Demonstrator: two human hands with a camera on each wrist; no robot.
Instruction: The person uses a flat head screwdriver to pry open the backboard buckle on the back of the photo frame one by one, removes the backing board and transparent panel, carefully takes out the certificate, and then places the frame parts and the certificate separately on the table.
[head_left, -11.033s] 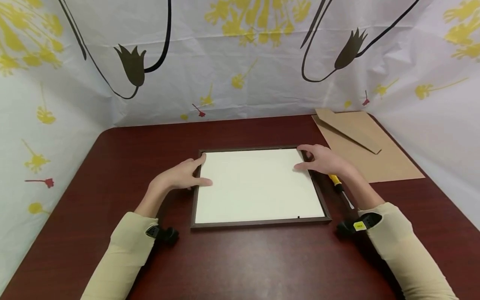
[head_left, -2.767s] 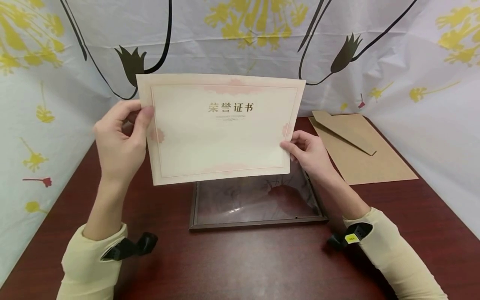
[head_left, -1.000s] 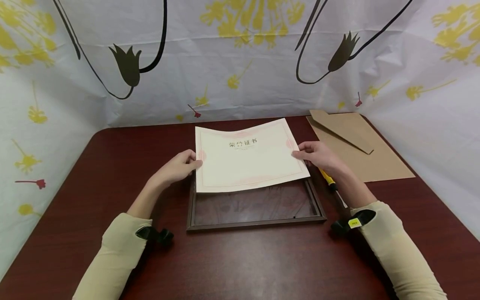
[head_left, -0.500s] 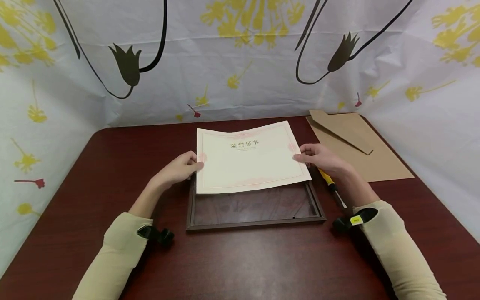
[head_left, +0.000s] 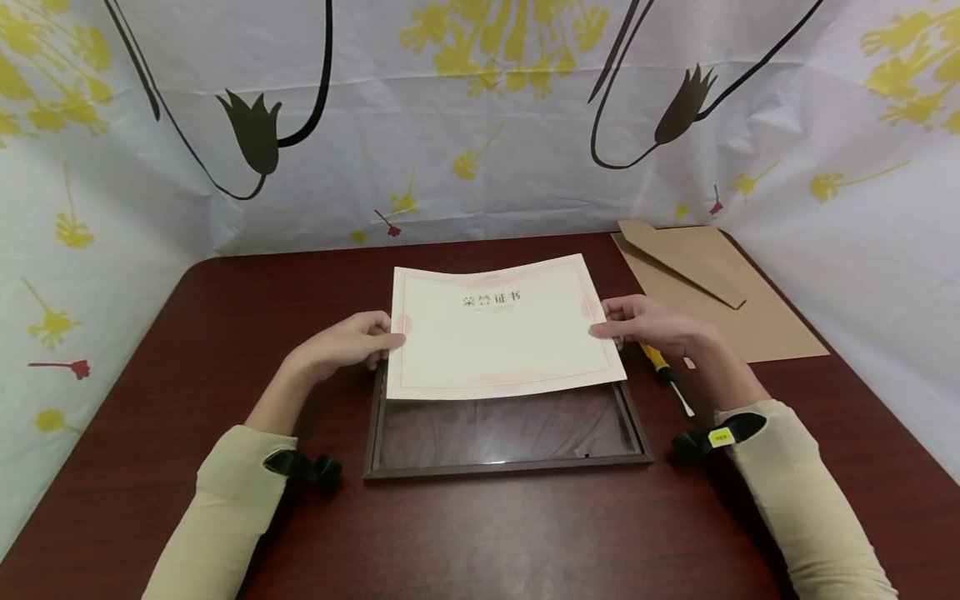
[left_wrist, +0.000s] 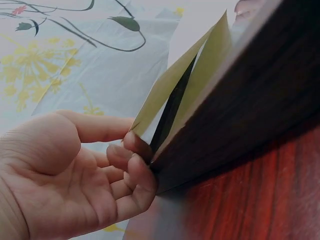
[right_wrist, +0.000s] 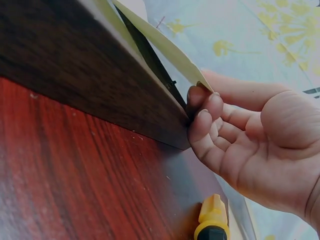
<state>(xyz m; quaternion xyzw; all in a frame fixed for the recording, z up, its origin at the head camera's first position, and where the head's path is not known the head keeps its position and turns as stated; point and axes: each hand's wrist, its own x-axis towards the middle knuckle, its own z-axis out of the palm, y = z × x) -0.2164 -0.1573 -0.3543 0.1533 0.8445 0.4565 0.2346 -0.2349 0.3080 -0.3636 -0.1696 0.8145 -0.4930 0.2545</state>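
A cream certificate [head_left: 502,342] with a pink border and gold lettering lies slightly bowed over the dark picture frame [head_left: 510,467]. My left hand [head_left: 341,346] pinches its left edge between thumb and fingers. On the opposite edge, my right hand [head_left: 652,323] pinches it the same way. Both wrist views show the paper's edge raised above the frame's dark side wall [left_wrist: 240,100], with the fingertips right at the frame's corner. The front part of the frame, with a clear pane [head_left: 495,433], shows below the certificate; its back part is hidden.
A screwdriver [head_left: 660,367] with a yellow and black handle lies right of the frame, under the right forearm. Farther right is a brown backing board [head_left: 765,325] with a folded stand flap [head_left: 682,267]. A patterned white cloth [head_left: 480,192] hangs around the dark red table [head_left: 262,308].
The white sheet that covered the frame was lifted, and its printed certificate side now shows. Over the last second both hands have drawn certificate and frame slightly toward me.
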